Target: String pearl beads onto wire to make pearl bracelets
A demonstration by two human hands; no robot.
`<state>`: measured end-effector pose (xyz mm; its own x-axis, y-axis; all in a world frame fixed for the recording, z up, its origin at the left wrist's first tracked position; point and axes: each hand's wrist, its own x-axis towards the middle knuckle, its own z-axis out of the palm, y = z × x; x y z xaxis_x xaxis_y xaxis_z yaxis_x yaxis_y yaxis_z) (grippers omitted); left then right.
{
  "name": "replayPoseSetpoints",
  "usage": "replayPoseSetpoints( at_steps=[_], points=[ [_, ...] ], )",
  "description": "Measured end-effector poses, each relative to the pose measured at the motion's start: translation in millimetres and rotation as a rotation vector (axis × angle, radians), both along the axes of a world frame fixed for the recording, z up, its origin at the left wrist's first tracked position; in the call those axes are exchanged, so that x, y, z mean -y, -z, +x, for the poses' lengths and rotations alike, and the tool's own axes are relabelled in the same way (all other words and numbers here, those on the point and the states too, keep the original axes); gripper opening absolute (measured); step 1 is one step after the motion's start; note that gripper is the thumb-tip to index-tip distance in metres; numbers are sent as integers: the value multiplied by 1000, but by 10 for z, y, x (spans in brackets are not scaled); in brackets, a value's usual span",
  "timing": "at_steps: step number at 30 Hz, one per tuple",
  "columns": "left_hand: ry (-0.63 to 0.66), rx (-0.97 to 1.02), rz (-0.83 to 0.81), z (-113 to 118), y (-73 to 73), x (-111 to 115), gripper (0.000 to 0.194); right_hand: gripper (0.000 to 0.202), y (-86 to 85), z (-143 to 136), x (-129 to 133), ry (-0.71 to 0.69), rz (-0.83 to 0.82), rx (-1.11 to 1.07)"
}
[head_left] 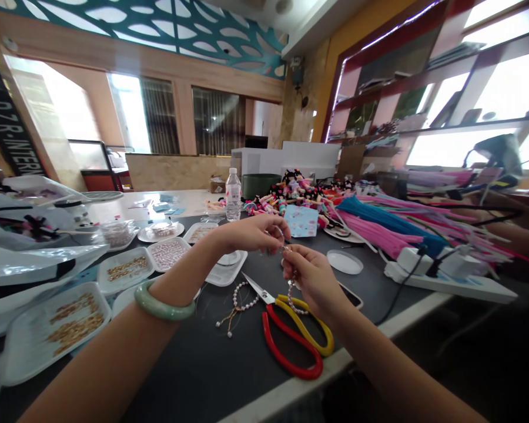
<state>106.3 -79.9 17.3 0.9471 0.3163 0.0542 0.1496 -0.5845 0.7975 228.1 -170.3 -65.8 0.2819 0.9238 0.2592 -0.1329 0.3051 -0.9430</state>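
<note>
My right hand (311, 276) pinches a beaded bracelet (294, 301), whose strand of small pale beads hangs below the fingers. Close against it, my left hand (262, 234) has its fingers curled and pinched at the bracelet's upper end; the exact grip is partly hidden. A green bangle (164, 305) circles the left wrist. Beneath both hands lie scissors (286, 329) with one red and one yellow handle, blades slightly apart. Another beaded bracelet (242, 299) with tasselled cord ends rests on the dark table left of the scissors.
White trays hold gold pieces (77, 323), smaller gold parts (127, 269) and pink beads (168, 254). A water bottle (233, 197) stands behind, by a pile of small dolls (291, 191). Pink and blue fuzzy stems (388, 226) and a power strip (449, 279) lie at right.
</note>
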Motion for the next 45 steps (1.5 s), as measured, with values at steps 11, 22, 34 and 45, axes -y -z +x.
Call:
replayPoseSetpoints(
  at_steps=[11, 22, 34, 45],
  points=[
    [-27, 65, 70, -8, 30, -132, 16, 21, 21, 11, -5, -36, -58, -95],
    [-33, -56, 57, -15, 15, -50, 10, 22, 17, 2, -6, -27, -52, -87],
    [-23, -35, 7, -35, 28, -76, 11, 22, 14, 1, 9, 20, -54, -44],
    [-24, -27, -19, -31, 33, -69, 7, 22, 22, 0, 3, 14, -48, -50]
  ],
)
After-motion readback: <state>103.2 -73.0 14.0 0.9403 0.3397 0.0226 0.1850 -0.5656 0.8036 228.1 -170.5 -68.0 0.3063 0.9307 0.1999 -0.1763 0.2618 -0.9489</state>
